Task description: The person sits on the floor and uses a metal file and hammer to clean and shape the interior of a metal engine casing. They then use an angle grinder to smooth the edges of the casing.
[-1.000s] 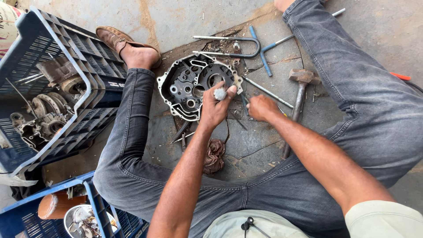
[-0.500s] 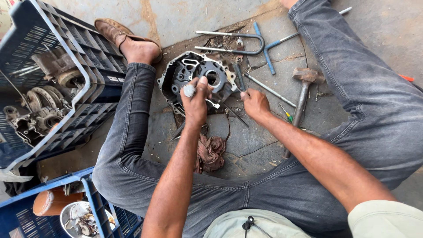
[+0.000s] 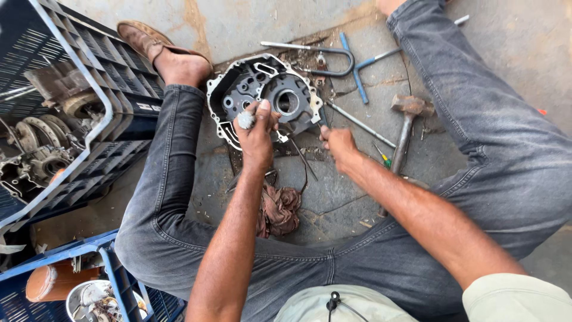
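Engine casing lies under the left hand, which grips a small metal part; right hand curled loosely beside it.

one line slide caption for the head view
Seated on the floor, left hand holds a small metal part over an engine crankcase half; right hand beside it.

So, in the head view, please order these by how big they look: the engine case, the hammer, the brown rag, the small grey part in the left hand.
1. Engine case
2. Hammer and brown rag: too alike to rank
3. Small grey part
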